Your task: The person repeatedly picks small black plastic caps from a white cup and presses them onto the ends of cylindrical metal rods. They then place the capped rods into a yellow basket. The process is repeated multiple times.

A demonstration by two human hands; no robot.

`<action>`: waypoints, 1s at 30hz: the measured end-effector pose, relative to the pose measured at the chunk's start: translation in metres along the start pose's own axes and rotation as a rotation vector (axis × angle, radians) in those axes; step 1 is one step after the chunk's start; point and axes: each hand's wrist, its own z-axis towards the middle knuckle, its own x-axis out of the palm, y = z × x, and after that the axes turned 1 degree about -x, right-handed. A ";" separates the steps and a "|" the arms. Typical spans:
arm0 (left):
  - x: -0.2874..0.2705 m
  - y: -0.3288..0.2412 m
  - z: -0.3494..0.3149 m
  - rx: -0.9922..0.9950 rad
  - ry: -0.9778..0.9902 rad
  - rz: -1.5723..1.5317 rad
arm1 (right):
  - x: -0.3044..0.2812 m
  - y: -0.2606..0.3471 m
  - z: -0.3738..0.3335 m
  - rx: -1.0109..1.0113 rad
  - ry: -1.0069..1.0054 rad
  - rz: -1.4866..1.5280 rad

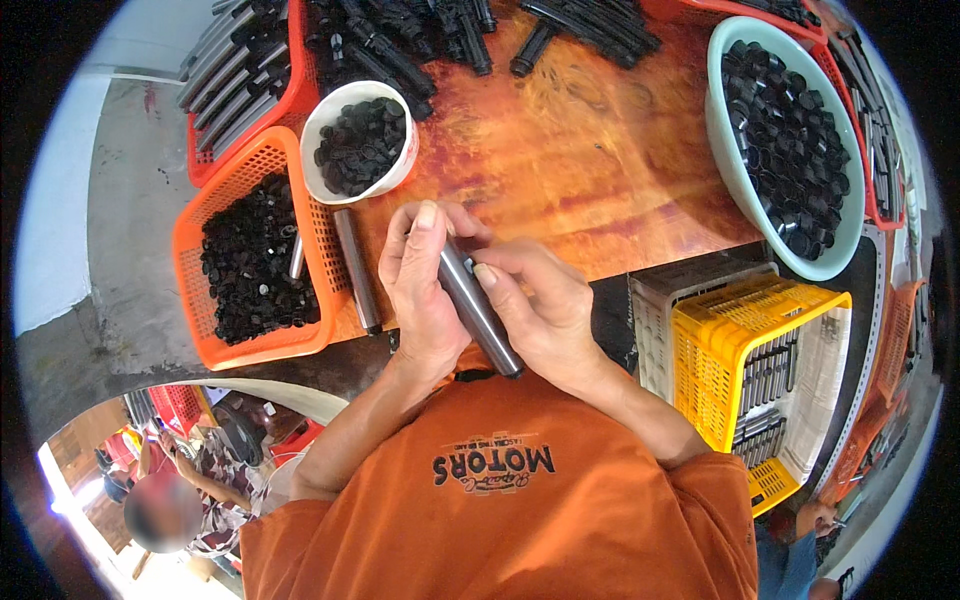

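Note:
A dark grey metal tube (478, 308) slants between my hands, with a black end nearest my body. My left hand (420, 285) is wrapped around it, the thumb and fingers near its far end. The thumb and index finger of my right hand (545, 305) press on the tube's right side, close to a small bright spot; whether they pinch a small part there, I cannot tell. Left of my left hand, a second dark tube (357, 270) lies at the table's edge. A white bucket (312, 150) of small black caps stands just beyond it.
An orange basket (190, 270) of small black parts stands at left, a red crate (298, 70) of tubes behind it. Black tubes (590, 25) lie on the wooden table (600, 170). A pale basin (715, 100) holds black caps. A yellow crate (705, 385) contains tubes. Other people work lower left and right.

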 end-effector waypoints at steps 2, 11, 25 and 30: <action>0.000 -0.003 -0.001 -0.009 0.028 -0.010 | 0.001 -0.002 0.000 -0.058 -0.007 -0.022; -0.001 -0.005 0.003 0.032 0.044 0.041 | -0.009 0.004 0.000 -0.155 0.143 -0.061; 0.000 -0.015 -0.001 -0.060 0.111 0.017 | -0.022 0.017 0.010 -0.174 0.315 -0.039; 0.002 -0.018 0.000 -0.015 0.131 0.047 | -0.017 0.020 0.006 -0.264 0.251 -0.084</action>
